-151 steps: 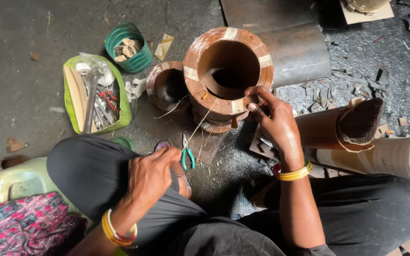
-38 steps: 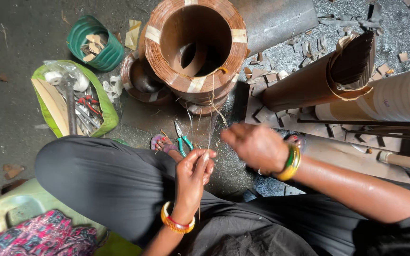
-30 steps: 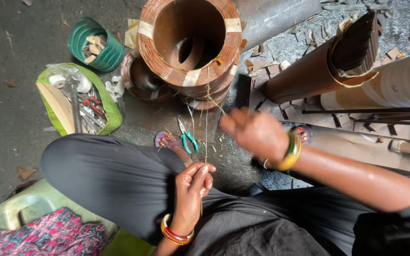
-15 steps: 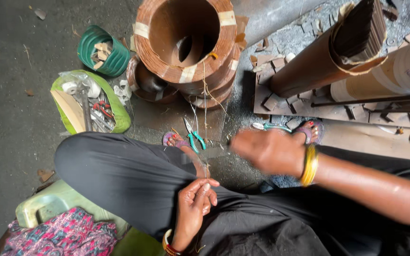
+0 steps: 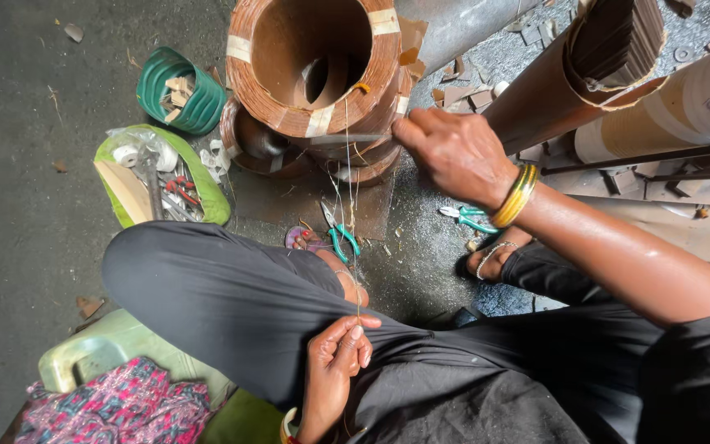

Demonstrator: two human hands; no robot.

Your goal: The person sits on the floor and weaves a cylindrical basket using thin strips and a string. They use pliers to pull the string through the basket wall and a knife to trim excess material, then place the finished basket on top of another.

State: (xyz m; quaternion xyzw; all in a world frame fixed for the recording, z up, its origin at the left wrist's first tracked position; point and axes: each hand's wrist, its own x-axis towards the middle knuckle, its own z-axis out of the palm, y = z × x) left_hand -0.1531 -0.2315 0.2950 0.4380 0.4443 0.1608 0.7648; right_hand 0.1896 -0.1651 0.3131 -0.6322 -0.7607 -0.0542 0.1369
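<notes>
My left hand [image 5: 334, 362] sits low in the frame, just below centre, resting on my black-trousered knee [image 5: 232, 304]. Its thumb and forefinger are pinched together on the lower end of a thin, pale wire strand [image 5: 351, 205]. That strand runs almost straight up the middle of the picture to the big round coil of copper-coloured winding wire banded with pale tape strips [image 5: 314, 70], which stands at the top centre.

My right hand [image 5: 454, 152], with yellow bangles at the wrist, is up at the right of the coil's lower edge. Its fingers are closed around a thin straight tool [image 5: 347, 140] that lies level across the coil's side, crossing the strand. I cannot tell what kind of tool it is.

On the dark floor between my knee and the coil lie green-handled pliers [image 5: 338, 234], and a second green-handled tool [image 5: 466, 218] lies just under my right wrist. In the left of the frame is a light green oval tray of small tools and tape [image 5: 162, 177], and above it a dark green ribbed pot of paper scraps [image 5: 182, 90]. Brown cardboard tubes [image 5: 585, 74] lean in the upper right. A pale green plastic stool [image 5: 117, 353] and pink patterned cloth [image 5: 112, 407] fill the lower left corner.
</notes>
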